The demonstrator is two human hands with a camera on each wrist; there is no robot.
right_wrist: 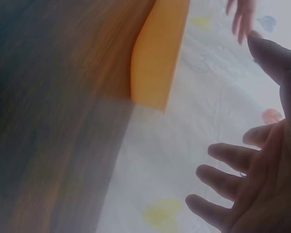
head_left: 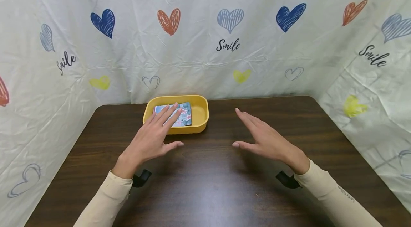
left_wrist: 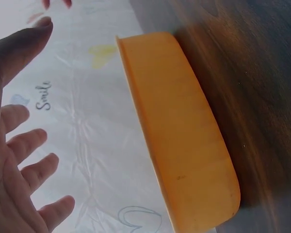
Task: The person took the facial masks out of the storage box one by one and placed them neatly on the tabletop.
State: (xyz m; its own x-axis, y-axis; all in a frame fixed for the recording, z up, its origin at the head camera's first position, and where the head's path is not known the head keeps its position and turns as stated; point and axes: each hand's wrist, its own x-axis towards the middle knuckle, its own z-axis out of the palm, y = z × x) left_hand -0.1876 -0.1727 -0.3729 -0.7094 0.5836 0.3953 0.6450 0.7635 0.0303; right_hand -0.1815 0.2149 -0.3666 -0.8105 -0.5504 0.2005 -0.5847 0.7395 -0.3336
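While your left hand (head_left: 152, 139) hangs spread near the tray (head_left: 189, 129), right hand (head_left: 266, 139) spread to its right, the packet (head_left: 186, 113), maybe cloth, sits inside; a low reach could bump the tray.

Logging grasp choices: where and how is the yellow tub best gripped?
Probably take the yellow tub by its two short ends, left hand from the left, right hand from the right: its oblong shape offers opposite ends, while its far long side sits close to the backdrop.
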